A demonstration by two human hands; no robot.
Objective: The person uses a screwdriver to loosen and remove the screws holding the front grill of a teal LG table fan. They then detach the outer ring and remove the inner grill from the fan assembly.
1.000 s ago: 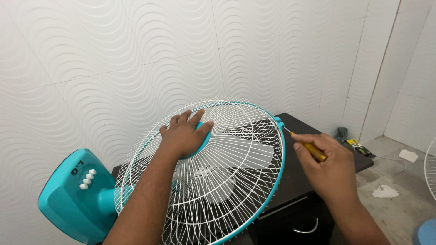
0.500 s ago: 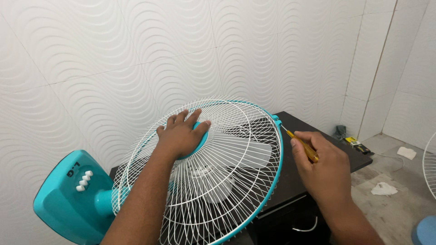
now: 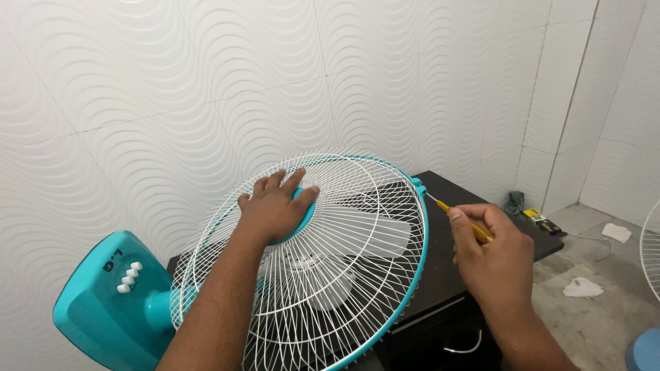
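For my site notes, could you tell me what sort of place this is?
Probably a small home or informal repair room. Wavy white wall tiles line it, a teal fan lies on a dark cabinet, and tools and rags lie on the bare concrete floor.

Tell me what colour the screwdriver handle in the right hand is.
Yellow-amber; the screwdriver handle shows best in the head view, held by the right hand.
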